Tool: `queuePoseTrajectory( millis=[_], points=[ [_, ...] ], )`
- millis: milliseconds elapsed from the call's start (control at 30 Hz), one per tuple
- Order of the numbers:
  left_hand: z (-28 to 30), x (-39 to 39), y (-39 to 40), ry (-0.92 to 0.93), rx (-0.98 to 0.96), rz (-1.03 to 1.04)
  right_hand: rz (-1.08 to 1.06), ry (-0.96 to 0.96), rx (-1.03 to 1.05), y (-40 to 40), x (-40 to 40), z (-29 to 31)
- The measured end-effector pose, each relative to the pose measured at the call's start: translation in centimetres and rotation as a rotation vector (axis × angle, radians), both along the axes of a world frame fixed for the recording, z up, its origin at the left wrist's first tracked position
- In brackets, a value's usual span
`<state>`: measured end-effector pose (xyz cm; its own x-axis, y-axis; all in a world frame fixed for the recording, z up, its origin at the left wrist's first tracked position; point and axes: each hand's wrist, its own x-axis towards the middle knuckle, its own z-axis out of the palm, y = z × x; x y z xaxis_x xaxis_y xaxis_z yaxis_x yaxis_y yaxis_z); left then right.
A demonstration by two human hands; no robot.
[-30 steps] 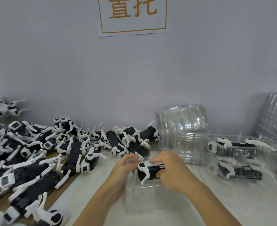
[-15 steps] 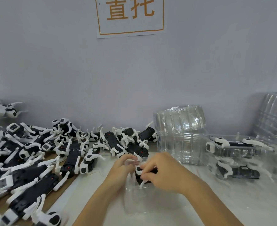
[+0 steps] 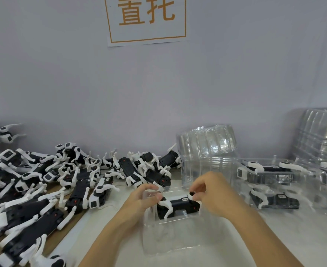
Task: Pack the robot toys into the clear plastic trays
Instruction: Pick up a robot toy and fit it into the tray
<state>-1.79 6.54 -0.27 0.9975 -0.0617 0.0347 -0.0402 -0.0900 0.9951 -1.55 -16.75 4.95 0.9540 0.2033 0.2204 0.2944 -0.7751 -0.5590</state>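
A black-and-white robot toy (image 3: 178,206) lies on its side in the top of a clear plastic tray (image 3: 170,237) in front of me. My right hand (image 3: 212,193) pinches the toy's right end with its fingertips. My left hand (image 3: 142,199) grips the tray's upper left rim next to the toy's white leg. Part of the toy's body is hidden behind the tray wall.
A large pile of robot toys (image 3: 43,182) covers the table's left side. Stacks of empty clear trays (image 3: 207,151) stand behind my hands and at the far right (image 3: 320,135). Packed trays with toys (image 3: 270,184) lie on the right. A sign (image 3: 146,18) hangs on the wall.
The toy has gone down from above the tray into its top. My right hand slid from over the toy's body to its right end.
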Motion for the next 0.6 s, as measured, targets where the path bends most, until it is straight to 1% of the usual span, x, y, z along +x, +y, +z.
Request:
queuePoseTrajectory(
  millis=[67, 167, 233, 300, 333, 400, 467, 533, 600],
  points=[
    [-0.1, -0.2, -0.2, -0.007, -0.032, 0.029, -0.001, -0.014, -0.078, 0.4, 0.0, 0.1],
    [-0.3, -0.4, -0.5, -0.008, -0.070, 0.063, 0.015, 0.026, -0.161, 0.6, -0.2, 0.5],
    [-0.3, -0.5, -0.7, -0.005, -0.098, 0.073, 0.032, 0.037, -0.183, 0.4, -0.2, 0.6],
    [-0.2, -0.6, -0.9, -0.006, -0.108, 0.101, 0.051, -0.007, -0.203, 0.8, -0.7, 0.6],
    [-0.1, -0.7, -1.0, -0.013, -0.104, 0.121, 0.081, -0.032, -0.177, 1.3, -1.1, 0.7],
    [0.0, -0.6, -1.1, -0.042, -0.081, 0.154, 0.205, -0.007, -0.096, 2.5, -1.6, 0.6],
    [0.0, -0.5, -1.1, -0.079, -0.056, 0.190, 0.278, 0.041, -0.133, 3.7, -1.7, 0.0],
    [-0.1, -0.3, -1.0, -0.106, -0.042, 0.234, 0.288, 0.053, -0.175, 4.1, -1.7, -0.6],
    [0.0, -0.2, -0.9, -0.145, 0.030, 0.278, 0.334, 0.069, -0.200, 3.8, -1.5, -0.7]
  ],
)
